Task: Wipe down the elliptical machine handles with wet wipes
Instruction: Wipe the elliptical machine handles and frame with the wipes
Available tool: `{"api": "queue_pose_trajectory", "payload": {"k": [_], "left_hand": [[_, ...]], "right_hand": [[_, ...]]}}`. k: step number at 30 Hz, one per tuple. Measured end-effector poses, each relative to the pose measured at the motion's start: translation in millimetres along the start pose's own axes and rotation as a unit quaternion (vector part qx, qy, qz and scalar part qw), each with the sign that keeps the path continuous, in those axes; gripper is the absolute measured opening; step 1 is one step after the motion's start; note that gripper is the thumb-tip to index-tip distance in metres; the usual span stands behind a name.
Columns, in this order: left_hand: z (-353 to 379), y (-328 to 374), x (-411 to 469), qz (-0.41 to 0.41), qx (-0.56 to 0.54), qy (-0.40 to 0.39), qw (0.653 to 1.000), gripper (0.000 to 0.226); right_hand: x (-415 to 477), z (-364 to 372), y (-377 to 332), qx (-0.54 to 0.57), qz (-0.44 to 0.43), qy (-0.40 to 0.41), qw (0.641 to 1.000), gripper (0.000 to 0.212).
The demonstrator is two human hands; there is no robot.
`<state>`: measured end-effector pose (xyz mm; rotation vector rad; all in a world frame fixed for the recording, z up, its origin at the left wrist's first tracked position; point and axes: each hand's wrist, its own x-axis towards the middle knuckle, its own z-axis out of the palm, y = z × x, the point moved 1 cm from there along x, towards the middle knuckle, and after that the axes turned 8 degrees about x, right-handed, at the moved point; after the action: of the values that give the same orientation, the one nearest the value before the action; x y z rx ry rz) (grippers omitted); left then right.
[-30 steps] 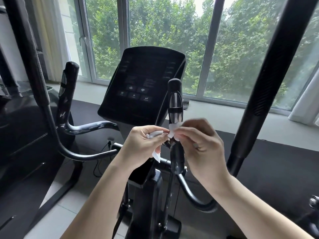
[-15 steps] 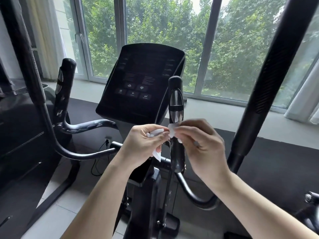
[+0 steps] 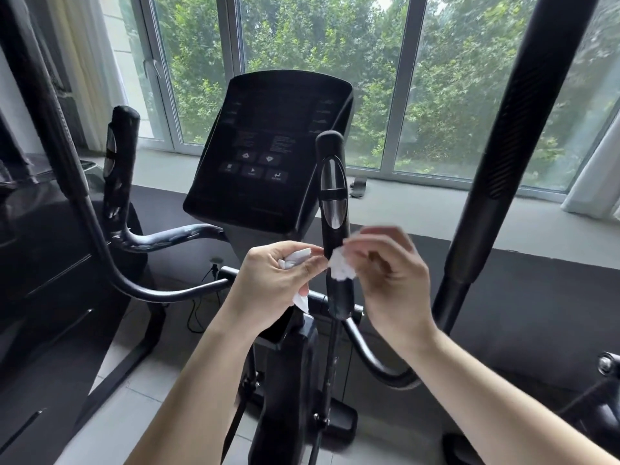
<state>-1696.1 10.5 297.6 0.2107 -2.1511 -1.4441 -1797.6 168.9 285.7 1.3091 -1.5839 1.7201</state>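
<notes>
Head view: blurred right hand (image 3: 392, 280) seemingly pinches a crumpled wet wipe (image 3: 340, 269) against the handle (image 3: 332, 203). Left hand (image 3: 275, 283) clutches a white scrap (image 3: 295, 258). Soft, limp stuff: hold it bunched.

Left grip (image 3: 278, 283) curled; right grip (image 3: 392, 280) pinching — blurred.

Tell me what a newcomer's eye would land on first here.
Two hands meet at centre: the right hand pinches a bunched wet wipe against the upright black handle, while the left hand grips another white piece. Behind them the dark console stands against a window full of green trees.
</notes>
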Motion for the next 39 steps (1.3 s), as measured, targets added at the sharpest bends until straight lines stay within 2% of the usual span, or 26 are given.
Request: {"api": "queue_pose_trajectory", "payload": {"k": [4, 9, 13, 18, 21, 23, 27, 32, 36, 39], "left_hand": [[7.2, 2.5, -10.0, 0.002, 0.009, 0.014, 1.0, 0.012], [17.5, -1.4, -18.9, -0.016, 0.019, 0.035, 0.999, 0.016], [25.3, -3.2, -26.6, -0.043, 0.008, 0.062, 0.997, 0.008], [32.9, -2.3, -33.7, -0.066, 0.01, 0.094, 0.993, 0.003], [35.4, -3.0, -38.1, -0.072, 0.013, 0.106, 0.992, 0.001], [38.2, -2.8, -40.6, -0.077, 0.017, 0.113, 0.99, 0.003], [45.1, 1.1, -46.5, -0.079, 0.025, 0.127, 0.988, 0.009], [52.5, 5.3, -48.5, -0.082, 0.052, 0.159, 0.982, 0.006], [55.8, 7.9, -49.0, -0.088, 0.08, 0.172, 0.978, 0.007], [57.4, 8.6, -47.6, -0.111, 0.097, 0.186, 0.971, 0.007]], "right_hand": [[0.4, 7.9, 3.2, 0.06, 0.028, 0.039, 0.997, 0.013], [-28.8, 0.0, 15.8, 0.112, 0.055, 0.025, 0.992, 0.012], [-57.3, -6.0, 22.8, 0.106, 0.079, 0.009, 0.991, 0.016], [-92.8, -13.3, 44.8, 0.088, 0.166, -0.016, 0.982, 0.023], [-81.6, -9.1, 35.6, 0.125, 0.209, 0.035, 0.969, 0.025], [-64.9, -4.0, 23.3, 0.161, 0.19, 0.073, 0.966, 0.023], [-52.9, 5.1, 14.2, 0.172, 0.135, 0.062, 0.974, 0.015], [-74.0, -2.6, 27.9, 0.163, 0.103, 0.051, 0.98, 0.025], [-85.2, -4.1, 46.1, 0.173, 0.134, 0.063, 0.974, 0.024], [-92.2, -2.3, 64.4, 0.168, 0.217, 0.077, 0.959, 0.021]]}}
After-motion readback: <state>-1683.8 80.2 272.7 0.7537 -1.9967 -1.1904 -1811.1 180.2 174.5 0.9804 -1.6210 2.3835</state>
